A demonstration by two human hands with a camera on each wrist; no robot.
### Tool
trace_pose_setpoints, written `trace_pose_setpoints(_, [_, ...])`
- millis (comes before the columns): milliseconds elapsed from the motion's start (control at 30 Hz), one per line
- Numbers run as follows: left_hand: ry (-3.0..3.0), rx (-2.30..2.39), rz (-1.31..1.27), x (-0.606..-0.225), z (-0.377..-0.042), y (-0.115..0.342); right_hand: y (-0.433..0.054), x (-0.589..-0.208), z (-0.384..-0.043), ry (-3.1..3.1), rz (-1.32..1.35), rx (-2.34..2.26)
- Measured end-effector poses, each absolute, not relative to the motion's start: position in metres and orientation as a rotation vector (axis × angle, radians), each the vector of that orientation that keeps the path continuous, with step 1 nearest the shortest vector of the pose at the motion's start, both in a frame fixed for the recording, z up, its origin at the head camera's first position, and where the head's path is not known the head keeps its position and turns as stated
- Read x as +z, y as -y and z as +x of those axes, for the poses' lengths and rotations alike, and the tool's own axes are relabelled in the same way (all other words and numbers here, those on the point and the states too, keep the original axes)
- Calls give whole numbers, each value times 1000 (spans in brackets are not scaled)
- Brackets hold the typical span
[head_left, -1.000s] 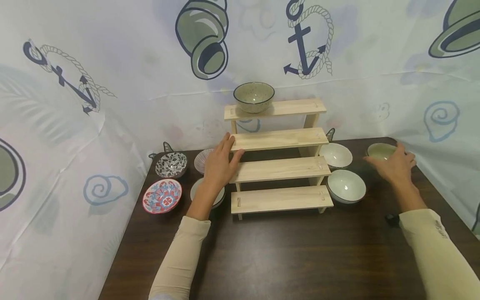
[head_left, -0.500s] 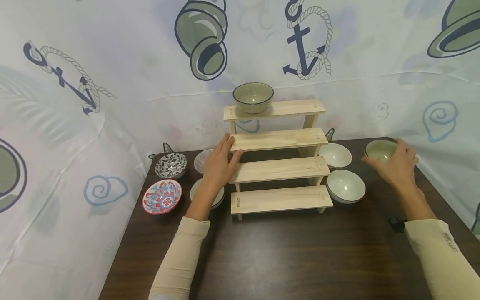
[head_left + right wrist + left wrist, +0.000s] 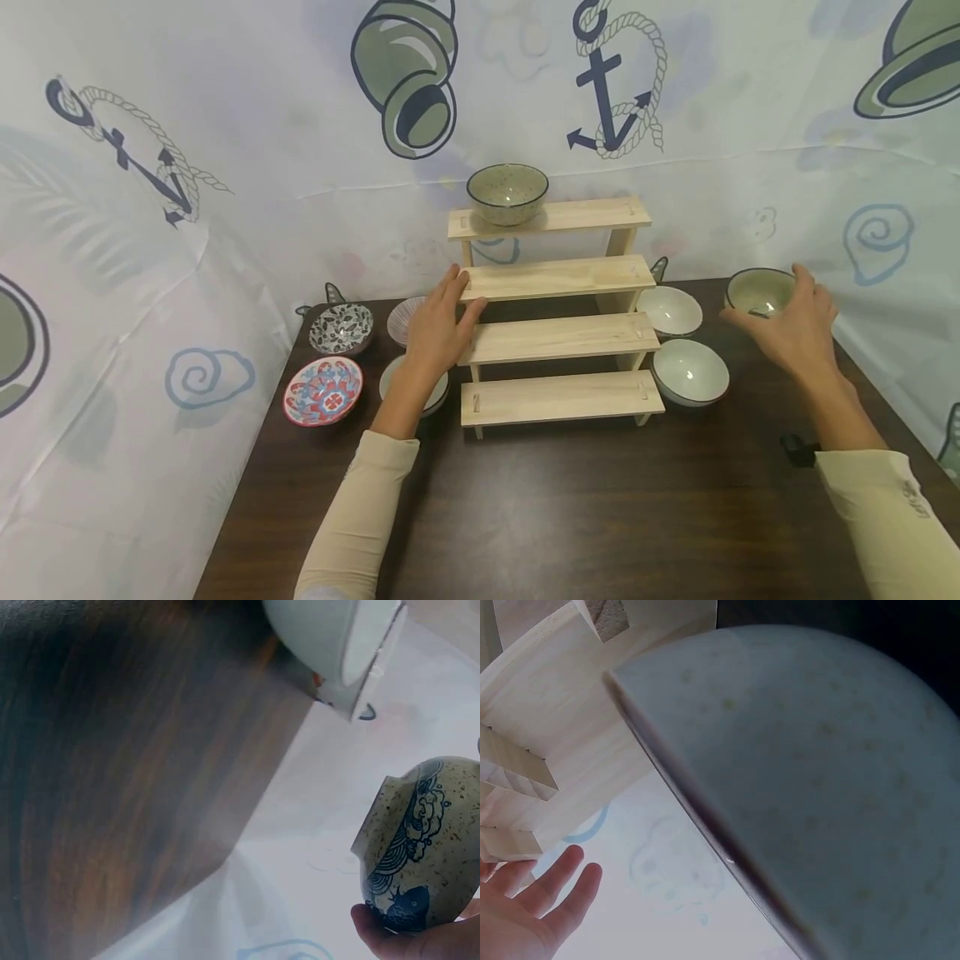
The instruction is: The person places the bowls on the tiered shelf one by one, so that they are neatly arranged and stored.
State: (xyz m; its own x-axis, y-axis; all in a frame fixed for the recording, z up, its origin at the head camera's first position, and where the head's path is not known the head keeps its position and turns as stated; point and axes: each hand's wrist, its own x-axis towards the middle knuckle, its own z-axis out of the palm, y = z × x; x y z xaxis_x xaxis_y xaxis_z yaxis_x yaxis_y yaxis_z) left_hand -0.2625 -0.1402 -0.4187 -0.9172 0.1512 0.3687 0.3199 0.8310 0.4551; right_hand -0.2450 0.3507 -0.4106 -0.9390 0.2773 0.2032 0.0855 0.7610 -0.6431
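Note:
My right hand (image 3: 798, 329) grips an olive-green bowl (image 3: 757, 290) by its side at the table's back right, thumb at the near left and fingers round the far right. In the right wrist view this bowl (image 3: 427, 847) shows a speckled outside with a blue fish and waves, raised above the table. My left hand (image 3: 441, 325) touches the left end of a four-tier wooden stand (image 3: 562, 279), its fingers spread and fairly straight. On the top tier sits a speckled bowl (image 3: 507, 196) with a dark rim.
Two white bowls (image 3: 690, 375) stand right of the stand. To its left are a black-and-white patterned bowl (image 3: 341, 329), a red-and-blue patterned bowl (image 3: 324, 392), a ribbed pale bowl (image 3: 403, 321) and another bowl (image 3: 393, 377) partly behind my left forearm. Printed cloth hangs behind.
The olive-green bowl has risen off the table in my right hand, coming slightly left and toward the camera. My left hand stays on the stand.

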Motion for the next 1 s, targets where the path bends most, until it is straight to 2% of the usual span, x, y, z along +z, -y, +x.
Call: trace_pose_setpoints(1000, [2720,-778,-335,-416,-262,138,-314,-358,-214,2533,-137,953])
